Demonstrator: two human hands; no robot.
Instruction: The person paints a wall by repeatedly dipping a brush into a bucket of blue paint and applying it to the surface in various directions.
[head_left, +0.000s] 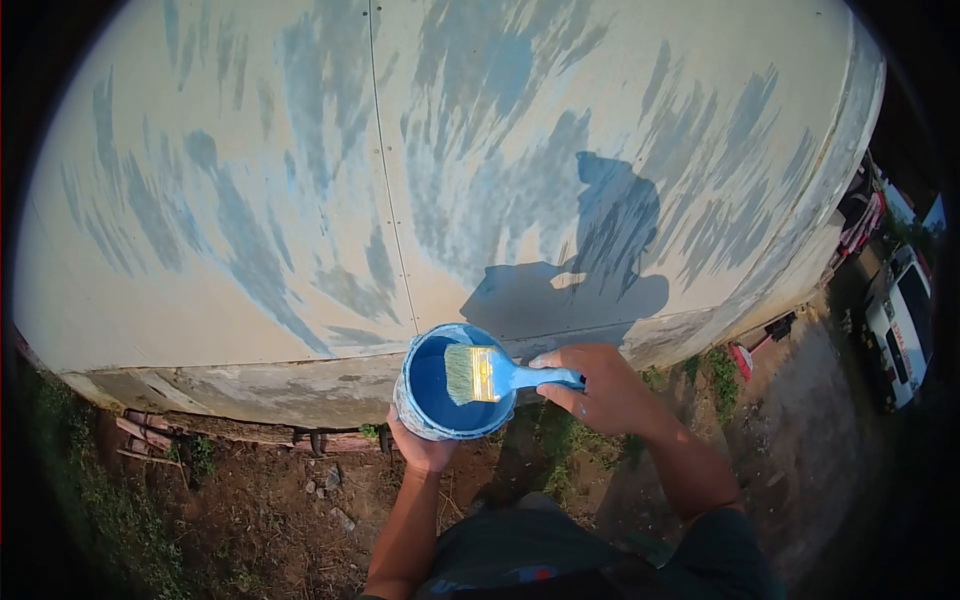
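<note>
Held a paint can (447, 385) from below with the left hand (420, 448), fingers wrapped under it. Blue paint inside. Gripped a paintbrush (500, 374) by its blue handle in the right hand (598, 388), fingers closed tight around it. Bristles sat over the open can, just above the paint. Stood close to a big wall (300, 150) with blue streaks. Dirt ground (280, 510) below.

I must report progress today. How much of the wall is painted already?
Done: only scattered blue strokes on the wall, most of it bare. In hand: the left hand holds the paint can, the right hand holds the brush over it. Left: filling nearly the whole surface.
</note>
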